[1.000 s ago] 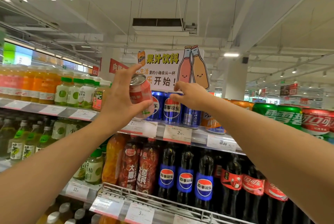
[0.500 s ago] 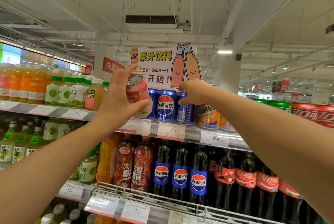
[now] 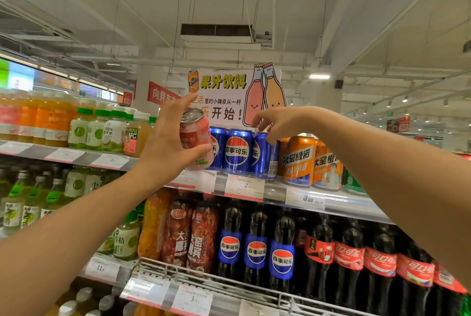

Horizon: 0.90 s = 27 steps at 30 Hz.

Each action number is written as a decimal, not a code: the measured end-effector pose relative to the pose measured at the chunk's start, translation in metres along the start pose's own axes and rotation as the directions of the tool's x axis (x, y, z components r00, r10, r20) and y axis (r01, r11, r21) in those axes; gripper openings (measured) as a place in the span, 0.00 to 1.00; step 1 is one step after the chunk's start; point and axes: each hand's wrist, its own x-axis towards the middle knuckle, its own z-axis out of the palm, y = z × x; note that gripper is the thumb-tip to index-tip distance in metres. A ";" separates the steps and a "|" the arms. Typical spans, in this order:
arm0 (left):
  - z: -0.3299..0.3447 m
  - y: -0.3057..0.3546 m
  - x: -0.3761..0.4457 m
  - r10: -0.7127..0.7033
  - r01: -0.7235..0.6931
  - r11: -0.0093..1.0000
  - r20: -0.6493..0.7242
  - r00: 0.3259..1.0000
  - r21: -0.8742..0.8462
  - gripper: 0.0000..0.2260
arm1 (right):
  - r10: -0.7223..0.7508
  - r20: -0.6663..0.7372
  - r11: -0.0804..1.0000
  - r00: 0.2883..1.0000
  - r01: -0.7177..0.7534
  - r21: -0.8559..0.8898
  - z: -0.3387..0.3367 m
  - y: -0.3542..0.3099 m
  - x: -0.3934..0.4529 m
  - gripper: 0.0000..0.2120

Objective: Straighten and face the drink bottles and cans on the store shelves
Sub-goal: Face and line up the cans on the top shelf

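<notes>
My left hand (image 3: 167,147) grips a pink can (image 3: 195,137), held tilted just off the top shelf's left end. Beside it stand blue Pepsi cans (image 3: 237,151) in a row on the top shelf (image 3: 277,189). My right hand (image 3: 277,122) reaches over the rightmost blue can (image 3: 265,155), with fingertips on its top rim; that can shows its logo turned sideways. Orange cans (image 3: 299,160) stand to the right of it.
A juice sign (image 3: 229,96) stands behind the cans. Green and orange juice bottles (image 3: 96,129) fill the left shelves. Below are Pepsi bottles (image 3: 256,249), red-labelled bottles (image 3: 193,236) and cola bottles (image 3: 349,254) behind a wire rail (image 3: 204,277).
My right hand has lifted off the blue can's side to its top rim, and that can has turned. The left hand still holds the pink can in much the same place.
</notes>
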 end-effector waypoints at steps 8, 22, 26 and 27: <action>0.003 0.004 0.004 -0.013 0.013 0.999 0.002 1.000 -0.044 0.43 | 0.027 -0.108 0.974 0.994 -0.051 -0.223 0.007 0.005 0.004 0.24; 0.044 0.052 0.028 -0.145 0.154 0.960 0.054 0.988 -0.235 0.44 | -0.177 -0.315 0.969 0.932 0.222 0.113 0.010 0.010 -0.064 0.21; 0.073 0.083 0.035 -0.187 0.213 0.933 0.115 0.976 -0.290 0.45 | -0.139 -0.318 0.890 0.938 0.258 0.375 0.022 0.029 -0.106 0.22; 0.079 0.094 0.036 -0.186 0.218 0.928 0.130 0.974 -0.302 0.45 | -0.129 -0.336 0.879 0.933 0.264 0.397 0.026 0.036 -0.117 0.24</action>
